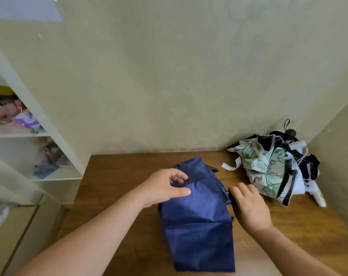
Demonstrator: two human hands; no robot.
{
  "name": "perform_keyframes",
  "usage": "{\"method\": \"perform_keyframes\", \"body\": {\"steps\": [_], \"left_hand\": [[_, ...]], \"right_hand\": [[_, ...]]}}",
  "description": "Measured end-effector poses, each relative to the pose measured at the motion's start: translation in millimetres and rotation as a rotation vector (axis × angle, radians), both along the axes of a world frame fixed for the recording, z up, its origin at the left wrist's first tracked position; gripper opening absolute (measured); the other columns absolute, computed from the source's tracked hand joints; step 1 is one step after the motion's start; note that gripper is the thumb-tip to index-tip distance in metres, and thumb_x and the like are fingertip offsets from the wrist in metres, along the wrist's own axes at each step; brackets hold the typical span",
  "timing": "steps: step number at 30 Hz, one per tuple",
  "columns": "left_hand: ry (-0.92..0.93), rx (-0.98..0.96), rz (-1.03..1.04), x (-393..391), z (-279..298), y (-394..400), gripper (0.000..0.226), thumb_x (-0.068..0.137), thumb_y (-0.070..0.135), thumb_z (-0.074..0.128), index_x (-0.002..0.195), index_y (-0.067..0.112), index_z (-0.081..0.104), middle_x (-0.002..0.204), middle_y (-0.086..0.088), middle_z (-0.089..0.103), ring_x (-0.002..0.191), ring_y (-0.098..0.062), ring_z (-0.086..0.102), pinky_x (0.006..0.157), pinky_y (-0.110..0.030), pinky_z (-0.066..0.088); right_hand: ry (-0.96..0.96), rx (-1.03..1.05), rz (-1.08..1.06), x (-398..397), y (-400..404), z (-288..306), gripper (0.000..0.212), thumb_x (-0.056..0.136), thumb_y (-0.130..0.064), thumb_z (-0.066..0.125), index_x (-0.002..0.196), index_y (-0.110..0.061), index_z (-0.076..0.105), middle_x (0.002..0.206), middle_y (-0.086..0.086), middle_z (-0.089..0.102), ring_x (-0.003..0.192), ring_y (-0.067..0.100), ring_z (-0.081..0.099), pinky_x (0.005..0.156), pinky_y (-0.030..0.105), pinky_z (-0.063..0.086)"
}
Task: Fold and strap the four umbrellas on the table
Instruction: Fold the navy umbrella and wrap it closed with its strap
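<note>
Now fingers (177, 179) pinch blue umbrella (197, 216).

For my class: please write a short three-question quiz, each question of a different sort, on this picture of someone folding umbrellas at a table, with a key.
1. True or false: the blue umbrella lies flat on the wooden table in front of the person.
2. Which hand is on top of the blue fabric? A) left hand B) right hand C) neither
3. Fill in: the pile of other umbrellas sits in the table's far ____ corner.

Key: 1. True. 2. A; the right hand is at the fabric's right edge. 3. Right.
</note>
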State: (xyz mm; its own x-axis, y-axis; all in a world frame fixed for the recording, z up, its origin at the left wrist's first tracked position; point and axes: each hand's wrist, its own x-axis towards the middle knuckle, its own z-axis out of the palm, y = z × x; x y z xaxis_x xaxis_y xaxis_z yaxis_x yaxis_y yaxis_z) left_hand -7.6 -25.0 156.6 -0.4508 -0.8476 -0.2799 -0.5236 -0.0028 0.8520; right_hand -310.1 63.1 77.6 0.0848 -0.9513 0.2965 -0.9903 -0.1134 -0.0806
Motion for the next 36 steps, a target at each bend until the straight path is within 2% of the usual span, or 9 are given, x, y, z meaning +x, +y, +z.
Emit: {"method": "perform_keyframes", "body": {"steps": [5, 10, 14, 16, 19, 22, 25, 30, 36], "left_hand": [[0.029, 0.155, -0.012, 13, 13, 10, 0.071, 0.088, 0.036, 0.084, 0.150, 0.038, 0.049, 0.121, 0.005, 0.070, 0.114, -0.008, 0.067, 0.106, -0.032, 0.050], [0.116, -0.068, -0.073, 24, 22, 23, 0.046, 0.089, 0.013, 0.082, 0.124, 0.041, 0.073, 0.098, 0.019, 0.073, 0.081, -0.003, 0.059, 0.082, -0.016, 0.050], [-0.009, -0.332, -0.067, 32, 41, 29, 0.047, 0.085, 0.036, 0.086, 0.127, 0.051, 0.069, 0.117, 0.028, 0.069, 0.111, 0.010, 0.060, 0.097, -0.014, 0.045], [-0.006, -0.486, 0.010, 33, 50, 31, 0.039, 0.083, 0.036, 0.087, 0.116, 0.050, 0.073, 0.109, 0.023, 0.070, 0.105, 0.005, 0.062, 0.093, -0.014, 0.047], [0.242, -0.435, 0.107, 33, 60, 32, 0.029, 0.086, 0.013, 0.085, 0.092, 0.038, 0.071, 0.090, 0.018, 0.075, 0.086, -0.002, 0.071, 0.085, -0.021, 0.054], [0.338, -0.369, 0.148, 38, 65, 34, 0.040, 0.088, 0.002, 0.081, 0.097, 0.039, 0.069, 0.089, 0.017, 0.072, 0.081, -0.008, 0.072, 0.081, -0.019, 0.052], [0.372, -0.349, 0.147, 45, 63, 36, 0.059, 0.089, -0.002, 0.077, 0.110, 0.053, 0.068, 0.102, 0.017, 0.075, 0.090, -0.015, 0.075, 0.090, -0.022, 0.056], [0.393, -0.339, 0.231, 57, 59, 32, 0.045, 0.091, -0.005, 0.073, 0.109, 0.036, 0.073, 0.093, 0.010, 0.078, 0.093, -0.010, 0.073, 0.091, -0.019, 0.053], [0.391, -0.419, 0.284, 60, 71, -1, 0.041, 0.086, -0.010, 0.076, 0.097, 0.030, 0.074, 0.088, 0.007, 0.078, 0.088, -0.010, 0.074, 0.088, -0.019, 0.055]], "right_hand": [[0.000, -0.066, 0.013, 21, 3, 11, 0.045, 0.063, 0.010, 0.078, 0.097, -0.014, 0.061, 0.086, 0.005, 0.051, 0.071, 0.034, 0.046, 0.058, 0.049, 0.047], [0.006, -0.091, -0.008, 40, 4, 21, 0.038, 0.068, 0.007, 0.077, 0.098, -0.013, 0.064, 0.087, 0.006, 0.054, 0.071, 0.034, 0.048, 0.060, 0.048, 0.047], [-0.027, -0.046, -0.069, 47, 5, 18, 0.038, 0.072, 0.007, 0.075, 0.101, -0.015, 0.062, 0.089, 0.004, 0.054, 0.073, 0.032, 0.046, 0.060, 0.048, 0.046], [-0.068, -0.017, -0.102, 51, 6, 19, 0.038, 0.073, 0.007, 0.072, 0.099, -0.017, 0.059, 0.089, 0.002, 0.054, 0.072, 0.030, 0.044, 0.056, 0.048, 0.044], [-0.134, 0.022, -0.170, 54, 7, 22, 0.038, 0.074, 0.004, 0.070, 0.096, -0.022, 0.053, 0.085, -0.002, 0.051, 0.069, 0.030, 0.044, 0.051, 0.045, 0.039], [-0.216, 0.092, -0.214, 58, 7, 31, 0.034, 0.076, -0.002, 0.064, 0.093, -0.026, 0.047, 0.082, -0.003, 0.053, 0.070, 0.036, 0.054, 0.052, 0.040, 0.033], [-0.292, 0.231, -0.299, 62, 7, 44, 0.020, 0.078, -0.019, 0.060, 0.091, -0.030, 0.049, 0.078, -0.007, 0.061, 0.074, 0.028, 0.062, 0.053, 0.035, 0.039], [-0.469, 0.558, -0.278, 61, 0, 48, 0.014, 0.073, -0.028, 0.066, 0.086, -0.029, 0.062, 0.074, -0.004, 0.068, 0.059, 0.016, 0.065, 0.049, 0.038, 0.053], [-0.802, 1.102, -0.064, 56, -20, 46, 0.061, 0.066, -0.040, 0.090, 0.102, 0.005, 0.068, 0.068, 0.004, 0.059, 0.061, 0.018, 0.049, 0.059, 0.031, 0.038]]}}
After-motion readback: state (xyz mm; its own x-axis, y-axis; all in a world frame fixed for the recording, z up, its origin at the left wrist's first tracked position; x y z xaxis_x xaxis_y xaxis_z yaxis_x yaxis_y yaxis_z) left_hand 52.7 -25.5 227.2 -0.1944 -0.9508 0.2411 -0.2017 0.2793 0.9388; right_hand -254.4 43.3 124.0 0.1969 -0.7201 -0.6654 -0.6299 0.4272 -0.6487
